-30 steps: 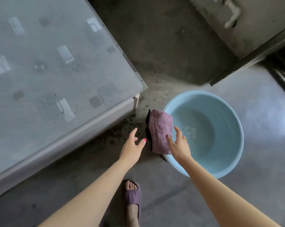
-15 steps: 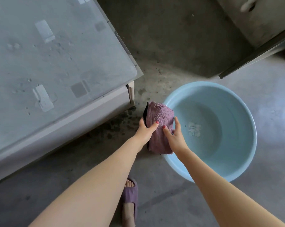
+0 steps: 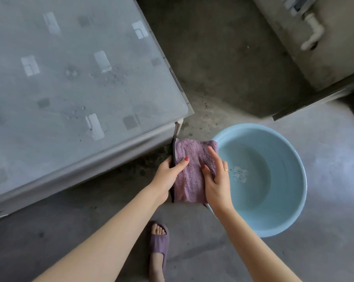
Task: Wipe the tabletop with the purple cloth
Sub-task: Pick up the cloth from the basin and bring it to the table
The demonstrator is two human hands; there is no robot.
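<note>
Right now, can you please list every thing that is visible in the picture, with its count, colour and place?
Table: one, grey glass top with dust spots, upper left.
Cloth: one, purple, folded, held between table corner and basin.
Basin: one, light blue, on the floor at right, a little water inside.
Floor: grey concrete, stained near the table leg.
Concrete block with white pipe: one, grey, upper right.
Slipper: one, purple, on a foot, bottom centre.
Left hand: grips the cloth's left edge.
Right hand: holds the cloth's right side; gold ring.
</note>
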